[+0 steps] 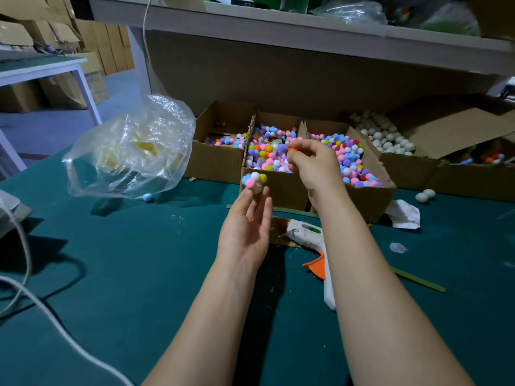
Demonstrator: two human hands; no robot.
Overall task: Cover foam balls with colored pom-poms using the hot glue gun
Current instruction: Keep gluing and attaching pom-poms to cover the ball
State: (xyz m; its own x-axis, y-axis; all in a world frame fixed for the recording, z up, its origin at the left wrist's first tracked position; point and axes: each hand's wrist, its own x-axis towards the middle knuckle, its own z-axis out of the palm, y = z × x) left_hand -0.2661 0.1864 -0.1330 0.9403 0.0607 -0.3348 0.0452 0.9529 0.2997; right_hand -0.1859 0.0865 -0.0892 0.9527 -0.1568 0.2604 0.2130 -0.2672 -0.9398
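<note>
Lying on the green table (139, 274), 1 hot glue gun (306, 235) sits beside the right forearm. The left hand (245, 227) pinches 1 foam ball (255, 183) (partly pom-pommed) at its fingertips. The right hand (315, 162) pinches 1 orange pom-pom (292, 149) above 3 pom-pom boxes (278, 190).

A grey shelf (278, 27) spans the top, above a dark green surface (125, 274). Upper left stand stacked brown cardboard cartons (111, 51), a white-legged table (47, 69) and bluish floor (119, 89).

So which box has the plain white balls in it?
The box just right of the three pom-pom boxes. It alone holds plain white balls; those three hold coloured pom-poms.
</note>
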